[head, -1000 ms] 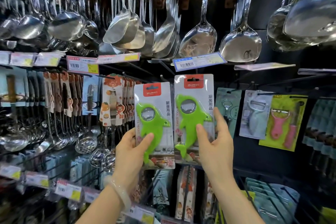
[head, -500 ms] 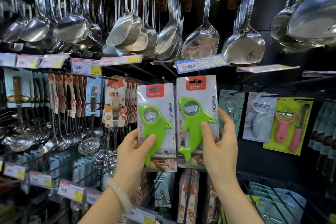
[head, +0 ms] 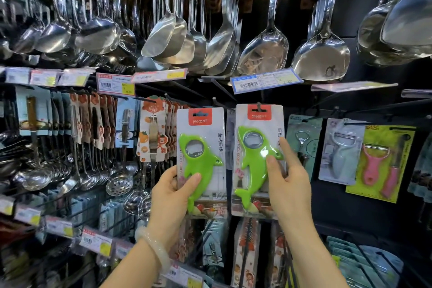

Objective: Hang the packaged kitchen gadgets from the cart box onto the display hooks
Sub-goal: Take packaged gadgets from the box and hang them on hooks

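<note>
Right hand [head: 288, 184] pinches the right opener pack [head: 258, 161], its slot apparently already on the hook [head: 258, 105]; left hand [head: 174, 196] grips the left pack [head: 201, 163], not hung; risk: slot misses a hook, card slips, neighbouring packs get knocked.

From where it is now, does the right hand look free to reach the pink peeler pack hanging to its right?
Probably not yet: the right hand grips a green dolphin opener pack. Nothing stands between it and the pink peeler pack.
</note>
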Action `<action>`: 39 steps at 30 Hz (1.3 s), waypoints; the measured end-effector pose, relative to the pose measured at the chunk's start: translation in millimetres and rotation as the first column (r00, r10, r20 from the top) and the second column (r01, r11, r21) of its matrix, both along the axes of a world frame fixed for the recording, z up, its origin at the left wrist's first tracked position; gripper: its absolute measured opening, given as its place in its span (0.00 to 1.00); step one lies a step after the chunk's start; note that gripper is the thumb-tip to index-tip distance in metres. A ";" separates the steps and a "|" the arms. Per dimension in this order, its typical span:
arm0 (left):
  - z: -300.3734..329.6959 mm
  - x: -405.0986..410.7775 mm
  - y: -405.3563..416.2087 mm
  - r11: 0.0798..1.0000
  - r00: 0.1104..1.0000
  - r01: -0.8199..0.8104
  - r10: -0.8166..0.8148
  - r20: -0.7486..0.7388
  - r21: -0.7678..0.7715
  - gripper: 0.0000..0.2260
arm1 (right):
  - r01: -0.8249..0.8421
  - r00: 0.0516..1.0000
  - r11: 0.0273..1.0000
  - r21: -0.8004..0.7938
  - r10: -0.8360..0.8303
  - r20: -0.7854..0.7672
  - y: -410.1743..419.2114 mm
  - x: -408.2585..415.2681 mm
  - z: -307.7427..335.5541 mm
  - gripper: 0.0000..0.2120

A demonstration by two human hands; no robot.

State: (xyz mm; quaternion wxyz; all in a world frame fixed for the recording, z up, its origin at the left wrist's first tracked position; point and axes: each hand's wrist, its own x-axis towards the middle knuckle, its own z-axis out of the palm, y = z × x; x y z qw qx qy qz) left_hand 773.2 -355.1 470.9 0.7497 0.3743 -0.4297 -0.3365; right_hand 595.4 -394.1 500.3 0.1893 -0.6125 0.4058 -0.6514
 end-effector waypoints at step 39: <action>30.0 -64.6 -4.8 0.978 0.997 0.065 -0.057 0.044 -0.198 0.24 | -0.209 0.976 0.972 -0.104 0.214 0.045 17.5 8.6 -0.4 0.28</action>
